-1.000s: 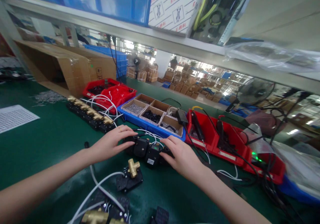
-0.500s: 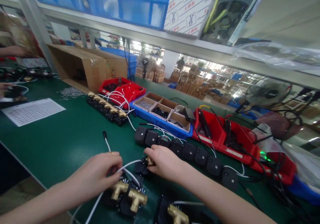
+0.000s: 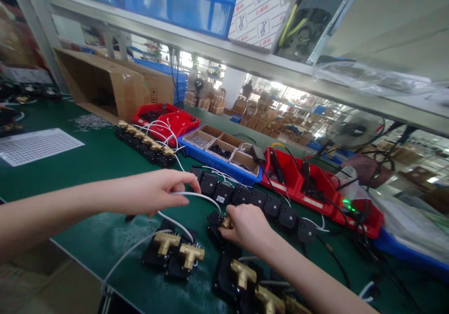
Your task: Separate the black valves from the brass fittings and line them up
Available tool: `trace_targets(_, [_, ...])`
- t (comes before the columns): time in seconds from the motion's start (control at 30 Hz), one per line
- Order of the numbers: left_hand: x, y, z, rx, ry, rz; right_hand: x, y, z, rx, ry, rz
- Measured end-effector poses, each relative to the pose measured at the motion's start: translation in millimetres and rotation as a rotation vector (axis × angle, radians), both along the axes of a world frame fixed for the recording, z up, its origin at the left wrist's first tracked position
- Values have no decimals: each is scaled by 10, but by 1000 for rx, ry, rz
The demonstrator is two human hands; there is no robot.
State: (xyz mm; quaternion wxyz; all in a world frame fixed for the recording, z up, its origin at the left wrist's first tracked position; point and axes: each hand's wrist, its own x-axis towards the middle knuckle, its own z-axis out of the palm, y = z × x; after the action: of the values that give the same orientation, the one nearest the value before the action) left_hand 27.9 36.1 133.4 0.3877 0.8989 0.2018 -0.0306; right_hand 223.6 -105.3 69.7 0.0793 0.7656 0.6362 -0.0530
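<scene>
My right hand (image 3: 247,227) grips the brass fitting (image 3: 227,222) of a small black valve unit (image 3: 214,227), held at the middle of the green bench. From that unit a white cable (image 3: 206,198) arcs left into my left hand (image 3: 154,191), running between its thumb and index finger in a loose grip. Below my left hand, two black units with brass tee fittings (image 3: 191,254) rest side by side, with white cables attached. More units with brass tees (image 3: 242,273) lie at the near edge, partly under my right forearm.
A row of black housings (image 3: 240,196) stands behind my hands. Beyond it are a blue tray (image 3: 224,169) of small parts and red bins (image 3: 315,197). Brass-topped units (image 3: 145,145), a red tray (image 3: 178,124), a printed sheet (image 3: 40,146) and a cardboard box (image 3: 122,89) are to the left.
My right hand has shifted slightly right with the valve unit. My left hand has moved up and to the right along the white cable, away from the two tee-fitted units. The camera view has shifted slightly.
</scene>
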Motion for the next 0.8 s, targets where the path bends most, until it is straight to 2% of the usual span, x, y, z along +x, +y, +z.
trace_targets(0.1, [104, 259, -49, 560, -175, -48, -65, 44, 41, 3, 14, -18])
trace_targets(0.17, [197, 377, -142, 695, -214, -13, -86, 97, 77, -23, 51, 18])
trace_targets(0.23, [190, 376, -259, 752, -256, 8, -56, 140, 103, -83, 119, 83])
trace_targets(0.33, [-61, 126, -499, 735, -324, -32, 38, 150, 106, -178, 236, 169])
trace_targets(0.4, [-289, -122, -726, 753, -422, -178, 56, 115, 91, -197, 275, 197])
trace_targets(0.47, [-451, -337, -982, 895, -487, -298, 5, 66, 83, -171, 264, 210])
trace_targets(0.57, [-478, -499, -1263, 1084, -457, -259, -106, 30, 98, -127, 224, 213])
trace_targets(0.63, [-395, -494, -1298, 1015, -399, -246, -110, 63, 108, -155, 255, 213])
trace_targets(0.8, [-155, -211, -1087, 498, -227, -256, 97, 315, -21, -451, 548, 213])
